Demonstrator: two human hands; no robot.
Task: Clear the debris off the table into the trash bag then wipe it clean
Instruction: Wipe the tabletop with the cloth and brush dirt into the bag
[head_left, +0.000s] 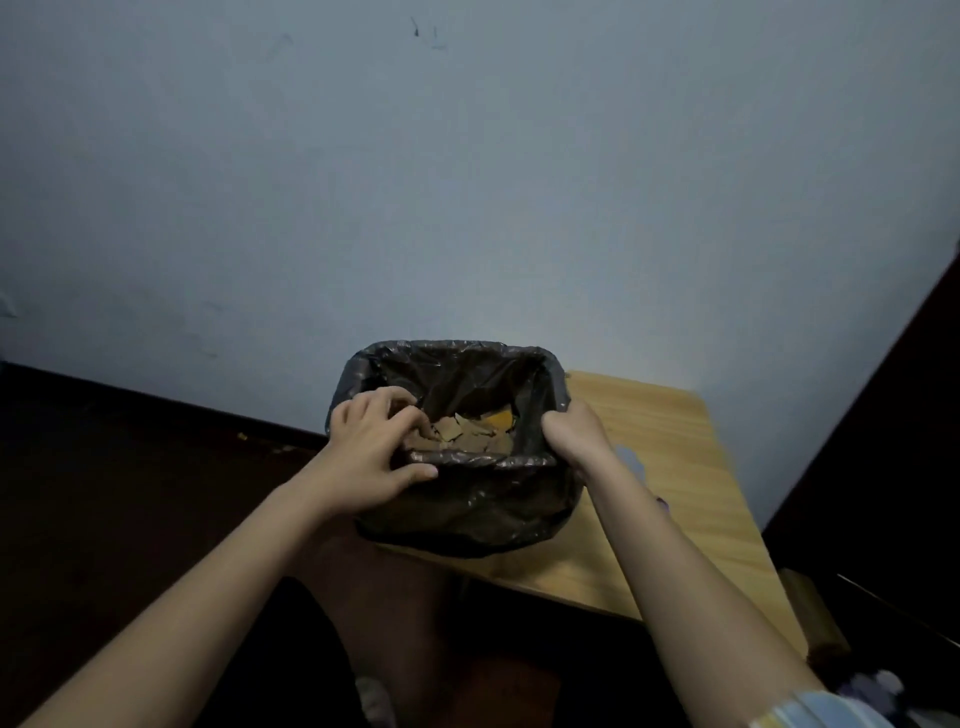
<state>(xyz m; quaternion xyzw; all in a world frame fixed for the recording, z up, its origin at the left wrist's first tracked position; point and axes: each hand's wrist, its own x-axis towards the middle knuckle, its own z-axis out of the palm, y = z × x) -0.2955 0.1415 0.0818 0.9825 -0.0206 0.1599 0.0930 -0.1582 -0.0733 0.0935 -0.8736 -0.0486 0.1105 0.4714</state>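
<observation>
Both hands are set on the black trash bag (467, 499): its right rim is gripped by the right hand (574, 434), while the left hand (376, 441) is curled over the near-left rim, thumb pressed on the outside. Brown debris (467, 434) is seen inside. The wooden table (670, 467) lies right, nearer the right hand.

You face a pale blue-grey wall (467, 182) in dim light; a dark baseboard (156, 397) meets a dark floor (104, 519) below it.
</observation>
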